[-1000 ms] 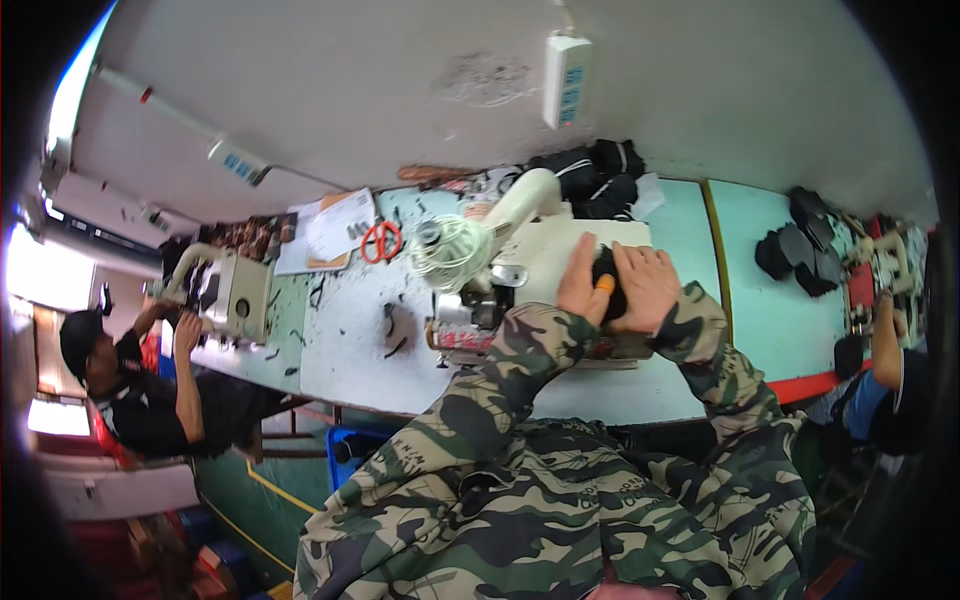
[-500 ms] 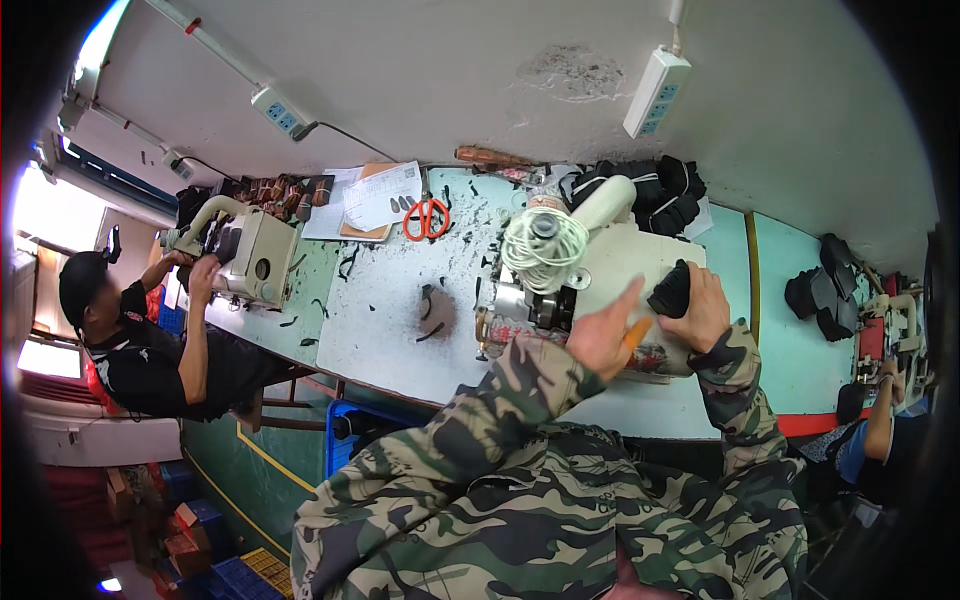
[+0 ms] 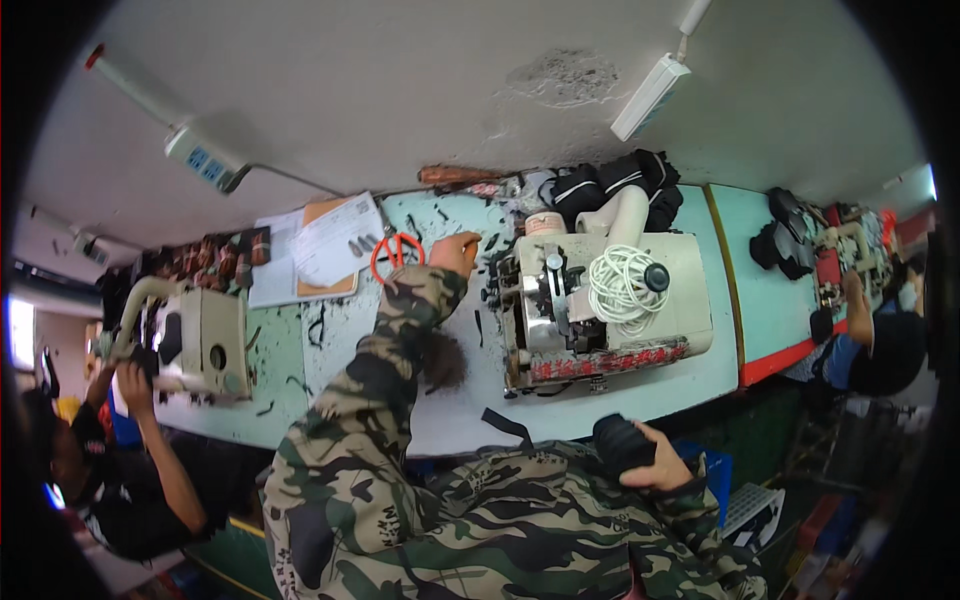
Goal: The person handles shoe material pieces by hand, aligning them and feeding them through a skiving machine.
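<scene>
My left hand (image 3: 455,253) reaches over the table at the far left of the sewing machine (image 3: 640,320). Its fingers are curled round a small orange thing (image 3: 474,244), too little of which shows to name. Just left of it lie orange-handled scissors (image 3: 398,258), apart from the hand. Low in front of my body, my right hand (image 3: 660,462) grips a bundle of black fabric pieces (image 3: 622,444), thumb and fingers on its right side. A loose black strip (image 3: 507,426) lies left of the bundle. White cord (image 3: 628,290) is coiled on a post above the machine.
Papers (image 3: 335,245) lie behind the scissors. Black bundles (image 3: 620,185) are heaped behind the machine, and dark scraps (image 3: 480,328) litter the tabletop. A co-worker (image 3: 150,450) sits at another machine (image 3: 195,340) on the left; another person (image 3: 880,345) works at the right.
My left hand has moved from the machine leftward and away, near the scissors. My right hand has drawn the black bundle back toward my body. The whole view has shifted.
</scene>
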Tool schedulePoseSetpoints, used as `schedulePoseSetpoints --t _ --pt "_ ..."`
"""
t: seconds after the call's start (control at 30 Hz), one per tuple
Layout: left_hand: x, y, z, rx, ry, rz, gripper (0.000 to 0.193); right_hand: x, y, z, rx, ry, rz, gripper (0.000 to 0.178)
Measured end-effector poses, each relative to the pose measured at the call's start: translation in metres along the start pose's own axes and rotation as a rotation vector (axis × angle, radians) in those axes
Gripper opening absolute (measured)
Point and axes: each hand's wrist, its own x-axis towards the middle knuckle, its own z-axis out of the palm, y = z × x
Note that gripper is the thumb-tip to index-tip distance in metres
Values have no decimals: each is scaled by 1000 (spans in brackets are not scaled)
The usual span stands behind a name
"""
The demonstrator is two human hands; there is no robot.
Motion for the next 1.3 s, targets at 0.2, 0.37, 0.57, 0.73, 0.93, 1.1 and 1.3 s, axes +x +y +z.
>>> schedulePoseSetpoints --t 0.2,0.37,0.57,0.73,0.93,1.1,1.3 --pt "99 -16 62 600 -411 140 22 -27 -35 42 -93 -69 71 93" --pt "106 -23 49 421 -426 45 19 -23 -37 51 -141 -146 83 92" --pt "49 9 -37 25 -101 51 8 -2 -41 48 -255 -98 21 93" --pt "-72 113 -86 -240 -651 224 8 54 -72 68 394 -280 -285 100" --pt "-128 187 -110 -1044 -727 -135 36 83 -52 83 61 -315 -273 74" --pt "-190 222 -109 -745 -721 23 70 84 -41 66 -479 286 -444 72" --pt "-144 179 -83 -484 -920 -711 12 7 -27 16 414 239 -309 55"
